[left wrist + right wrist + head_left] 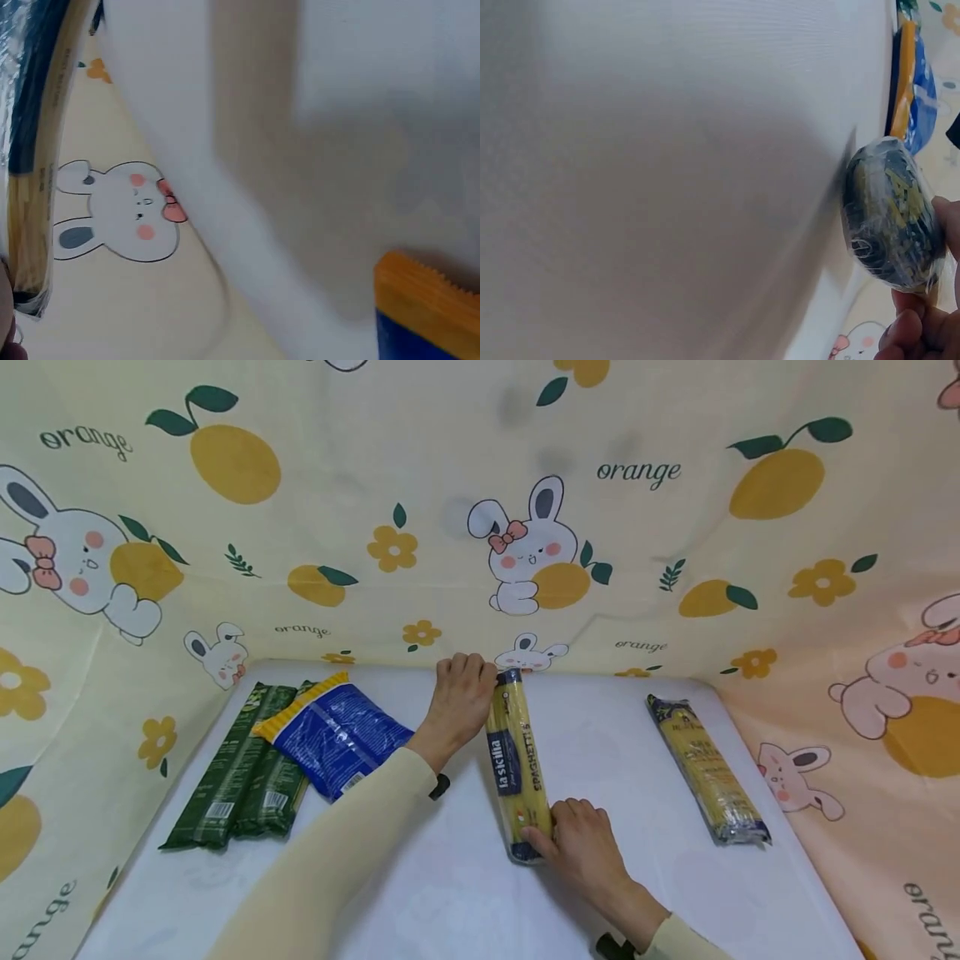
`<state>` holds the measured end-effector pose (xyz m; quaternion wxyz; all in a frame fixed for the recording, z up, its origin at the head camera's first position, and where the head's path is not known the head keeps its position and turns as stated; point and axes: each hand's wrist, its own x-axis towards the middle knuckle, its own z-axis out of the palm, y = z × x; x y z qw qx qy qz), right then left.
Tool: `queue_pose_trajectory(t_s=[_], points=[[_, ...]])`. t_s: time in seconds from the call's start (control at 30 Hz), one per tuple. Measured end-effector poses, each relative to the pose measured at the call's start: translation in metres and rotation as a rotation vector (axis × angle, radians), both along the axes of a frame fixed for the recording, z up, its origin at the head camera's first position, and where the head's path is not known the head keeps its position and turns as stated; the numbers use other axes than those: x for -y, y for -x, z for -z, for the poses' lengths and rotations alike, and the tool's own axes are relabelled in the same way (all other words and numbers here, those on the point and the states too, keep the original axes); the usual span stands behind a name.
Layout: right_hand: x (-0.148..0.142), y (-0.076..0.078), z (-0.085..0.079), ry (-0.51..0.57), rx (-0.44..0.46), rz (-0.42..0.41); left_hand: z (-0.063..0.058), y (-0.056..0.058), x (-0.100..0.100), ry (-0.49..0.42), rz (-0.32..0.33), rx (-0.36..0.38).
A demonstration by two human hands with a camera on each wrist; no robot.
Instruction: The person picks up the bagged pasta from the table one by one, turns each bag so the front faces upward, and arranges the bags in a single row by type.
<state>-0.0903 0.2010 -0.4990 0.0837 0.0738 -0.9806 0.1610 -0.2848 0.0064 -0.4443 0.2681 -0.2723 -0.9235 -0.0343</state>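
Observation:
A spaghetti packet [517, 768] with a dark blue label spans the space between both hands in the head view. At its far end my left hand [463, 697] grips the top edge with curled fingers. My right hand [588, 852] pinches the near end, thumb on top and fingers at the right side. The right wrist view shows the packet's clear-wrapped end [896, 214] up close, with the fingers beneath it. Along the left wrist view's left edge runs the packet's side [34, 165], raised off the white table; only a bit of the hand shows there.
Left on the white table [442, 893], a blue packet with a yellow edge [337, 731] lies partly over two green packets [225, 768]. Another yellow spaghetti packet [708, 772] lies at the right. A printed cloth [420, 460] rises behind the table and along its sides.

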Motion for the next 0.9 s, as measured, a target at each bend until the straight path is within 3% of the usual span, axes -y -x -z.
queue_pose_trajectory(t_s=[0.17,0.4,0.57,0.67,0.77,0.9], points=[[-0.002,-0.001,0.004,-0.033,-0.021,-0.012,0.008,0.002,-0.003,0.028,-0.01,0.03],[-0.004,-0.001,0.008,-0.202,-0.221,-0.059,0.009,0.005,-0.009,0.043,-0.019,0.055],[-0.001,0.0,0.009,-0.235,-0.253,-0.059,0.008,0.009,-0.012,0.078,-0.037,0.073],[-0.001,0.0,0.007,-0.202,-0.181,-0.045,0.009,0.009,-0.015,0.083,-0.035,0.066],[-0.003,-0.001,0.003,-0.121,0.0,0.007,0.012,0.008,-0.02,0.084,-0.016,0.091],[-0.007,0.003,-0.001,-0.036,0.222,0.09,0.017,0.003,-0.024,0.109,-0.019,0.186]])
